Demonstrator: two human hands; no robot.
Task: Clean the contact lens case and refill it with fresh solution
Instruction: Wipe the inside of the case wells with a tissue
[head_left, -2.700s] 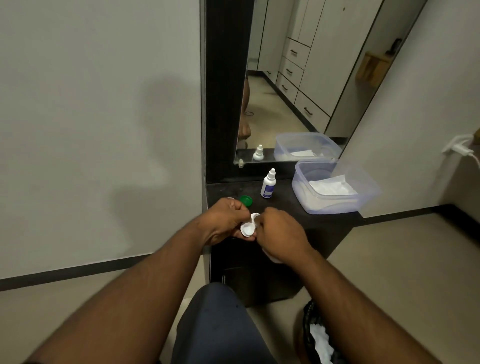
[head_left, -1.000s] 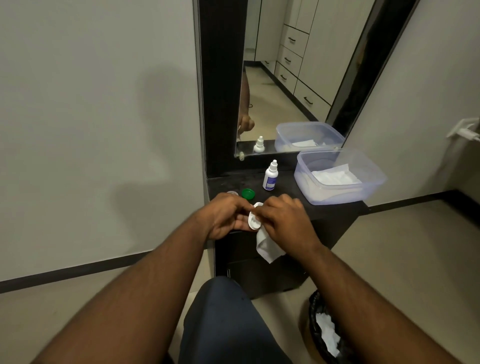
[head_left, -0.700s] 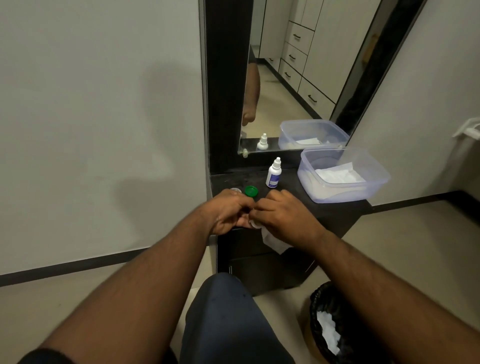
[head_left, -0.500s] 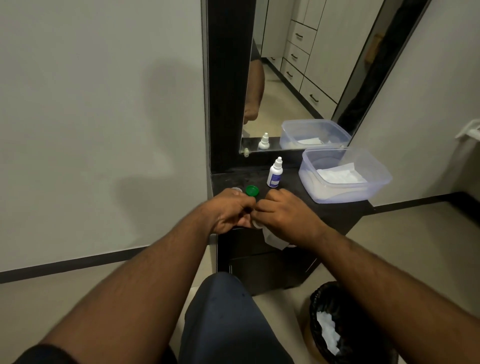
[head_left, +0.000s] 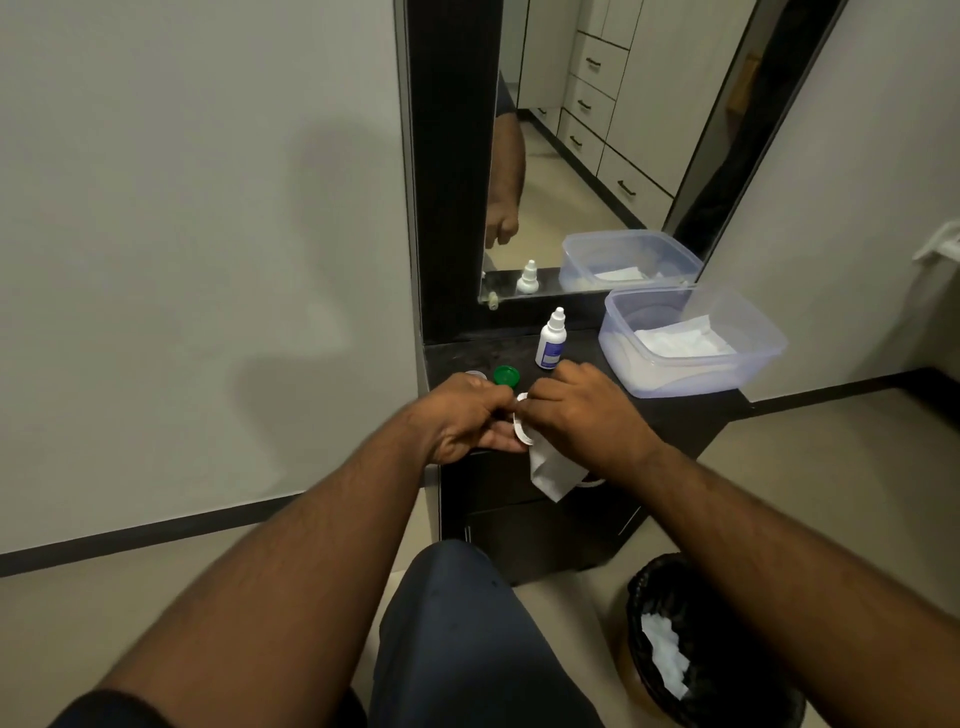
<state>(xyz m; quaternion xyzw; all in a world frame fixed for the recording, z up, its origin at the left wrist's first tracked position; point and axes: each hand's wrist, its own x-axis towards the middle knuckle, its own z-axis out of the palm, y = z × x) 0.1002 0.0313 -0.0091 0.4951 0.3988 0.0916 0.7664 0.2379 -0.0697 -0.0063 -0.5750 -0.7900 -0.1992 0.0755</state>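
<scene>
Both hands up front over the near edge of the dark cabinet top (head_left: 675, 415). L hand (head_left: 462, 421) has its fingers curled round the white contact lens case (head_left: 521, 431), pinching it from the left; only a thin white rim of the case shows between the two hands. R hand (head_left: 582, 415) is curled too, fingers clamped on a white tissue (head_left: 550, 467) and pressed right against the case; tissue tail hangs down below the knuckles, in front of the cabinet.

Just behind the L hand: green cap (head_left: 506, 375) lying on the top, and a pale 2nd cap (head_left: 475, 375) beside it, mostly hidden by the knuckles. Small white dropper bottle (head_left: 550, 340) w/ blue label stands upright a bit further back, near the mirror (head_left: 597, 156), cap on.

To the right, clear plastic tub (head_left: 748, 374) sits on the top, white tissues (head_left: 680, 340) inside. Mirror shows tub and bottle again.

Down at floor level, right side: bin w/ black liner (head_left: 727, 623), crumpled white tissue in it. Dark-trousered knee (head_left: 467, 623) in the middle foreground.
</scene>
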